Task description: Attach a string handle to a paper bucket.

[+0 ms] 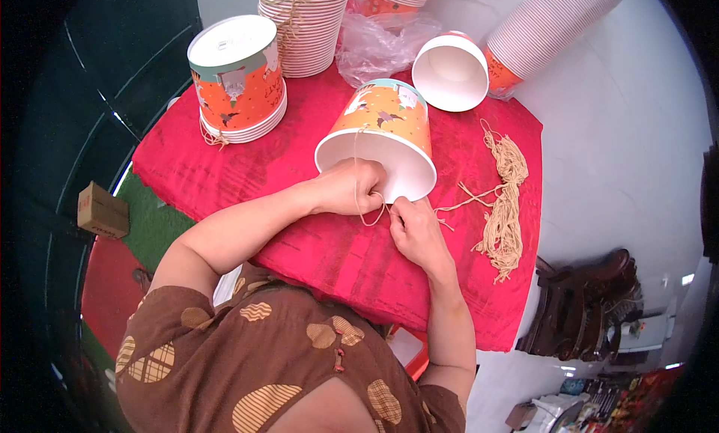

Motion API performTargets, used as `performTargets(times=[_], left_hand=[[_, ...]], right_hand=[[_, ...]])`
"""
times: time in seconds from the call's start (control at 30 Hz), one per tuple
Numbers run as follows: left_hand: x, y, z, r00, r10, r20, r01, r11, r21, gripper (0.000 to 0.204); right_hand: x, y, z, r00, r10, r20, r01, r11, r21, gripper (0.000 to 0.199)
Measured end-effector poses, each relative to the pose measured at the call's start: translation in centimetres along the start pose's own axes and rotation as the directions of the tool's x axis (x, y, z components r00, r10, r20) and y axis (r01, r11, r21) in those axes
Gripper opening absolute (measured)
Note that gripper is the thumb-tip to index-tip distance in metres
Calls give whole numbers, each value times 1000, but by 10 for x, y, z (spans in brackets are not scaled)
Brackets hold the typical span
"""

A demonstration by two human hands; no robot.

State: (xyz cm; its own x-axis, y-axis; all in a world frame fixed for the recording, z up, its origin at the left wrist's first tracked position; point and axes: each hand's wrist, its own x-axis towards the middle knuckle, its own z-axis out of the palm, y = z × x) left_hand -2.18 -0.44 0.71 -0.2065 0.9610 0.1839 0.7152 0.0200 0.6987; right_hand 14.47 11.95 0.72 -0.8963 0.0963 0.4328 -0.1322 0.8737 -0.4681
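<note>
An orange paper bucket (pixel 382 119) with a pale green band and printed figures lies tipped on the table, its white mouth facing me. A thin tan cord (pixel 358 208) hangs from its side and loops below the rim. My left hand (pixel 352 187) is closed at the bucket's mouth, knuckles up, with the cord at its fingers. Beside it, at the lower rim, my right hand (pixel 416 229) pinches the cord between thumb and forefinger. The fingertips of both hands are partly hidden. To the right lies a bundle of tan cords (pixel 503 223), a few strands trailing toward my right hand.
A red cloth covers the table (pixel 472 306). Upside-down nested buckets (pixel 236 96) stand at left. Behind are a tall stack of white-rimmed buckets (pixel 308 36), clear plastic wrapping (pixel 386 47), an open white bucket (pixel 451 74) and a leaning stack (pixel 550 32).
</note>
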Motion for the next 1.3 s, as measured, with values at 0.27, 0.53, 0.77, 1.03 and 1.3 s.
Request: performTargets(times=[0.27,0.53,0.77,1.03,1.3], left_hand=[[1,-10,14,979,199,-50,-203,903,-378,10],[-3,11,11,996,72,-48,-83,954,-290,15],[-4,19,17,996,-13,-91,1,992,-125,21],[-2,17,24,995,-52,-80,45,996,-78,24],[-2,16,25,995,-54,-80,48,996,-72,24]], right_hand=[[2,2,1,1000,8,-2,-8,1000,-2,7],[1,5,-7,1000,21,0,-21,1000,0,7],[3,8,-5,998,-34,50,33,999,12,6],[4,14,-4,994,-64,83,57,995,87,6],[0,20,-2,993,-58,100,47,993,108,8]])
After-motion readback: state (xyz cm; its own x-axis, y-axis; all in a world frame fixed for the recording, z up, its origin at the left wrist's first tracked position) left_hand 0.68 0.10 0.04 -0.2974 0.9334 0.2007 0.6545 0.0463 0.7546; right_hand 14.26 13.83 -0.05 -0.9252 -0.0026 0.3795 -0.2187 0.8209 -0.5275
